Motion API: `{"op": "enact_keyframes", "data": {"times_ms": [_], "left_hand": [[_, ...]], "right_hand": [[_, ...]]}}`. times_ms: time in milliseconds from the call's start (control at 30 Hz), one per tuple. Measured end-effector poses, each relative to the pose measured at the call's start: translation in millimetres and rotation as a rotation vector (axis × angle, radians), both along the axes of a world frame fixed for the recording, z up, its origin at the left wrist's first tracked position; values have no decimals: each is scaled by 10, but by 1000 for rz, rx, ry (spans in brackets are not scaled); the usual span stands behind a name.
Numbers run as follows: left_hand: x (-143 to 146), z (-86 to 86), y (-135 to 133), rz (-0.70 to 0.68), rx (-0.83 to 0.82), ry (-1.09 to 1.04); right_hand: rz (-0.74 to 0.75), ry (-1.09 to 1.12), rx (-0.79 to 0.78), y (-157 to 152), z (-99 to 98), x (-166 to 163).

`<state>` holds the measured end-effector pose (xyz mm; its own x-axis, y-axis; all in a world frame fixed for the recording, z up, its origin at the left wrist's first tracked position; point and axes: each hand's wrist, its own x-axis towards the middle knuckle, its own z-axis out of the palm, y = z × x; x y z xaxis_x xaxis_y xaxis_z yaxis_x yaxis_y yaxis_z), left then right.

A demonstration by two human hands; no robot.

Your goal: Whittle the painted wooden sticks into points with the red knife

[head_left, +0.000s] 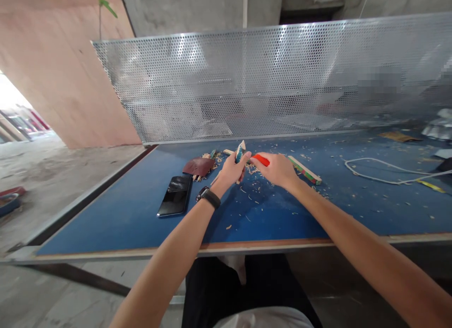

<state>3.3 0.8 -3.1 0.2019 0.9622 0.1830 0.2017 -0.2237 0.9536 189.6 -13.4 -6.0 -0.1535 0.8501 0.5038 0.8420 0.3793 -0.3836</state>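
My left hand (233, 170) is closed round a small pale wooden piece with a blue-painted face (240, 151), holding it upright over the blue table (116, 215). My right hand (277, 170) is closed on a red-handled tool (261, 159) whose tip meets the piece. Wood shavings (252, 189) lie scattered under and around both hands. A black watch sits on my left wrist.
A black phone (175, 196) and a brown leather pouch (198, 166) lie left of my hands. A painted wooden stick (305, 170) lies to the right, then a white cord (381, 170). A perforated metal screen (268, 78) stands behind the table.
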Motion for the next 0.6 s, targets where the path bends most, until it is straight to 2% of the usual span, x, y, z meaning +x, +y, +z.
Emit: {"op": "enact_keyframes", "data": {"times_ms": [167,467,600], "left_hand": [[-84,-14,18,-94,2,53],[-109,-42,47,-166,-70,-16],[-132,9,-9,-171,-27,26]], "right_hand": [[206,77,-128,15,24,89],[279,40,-187,-5,74,132],[272,33,-205,-6,75,127]]}}
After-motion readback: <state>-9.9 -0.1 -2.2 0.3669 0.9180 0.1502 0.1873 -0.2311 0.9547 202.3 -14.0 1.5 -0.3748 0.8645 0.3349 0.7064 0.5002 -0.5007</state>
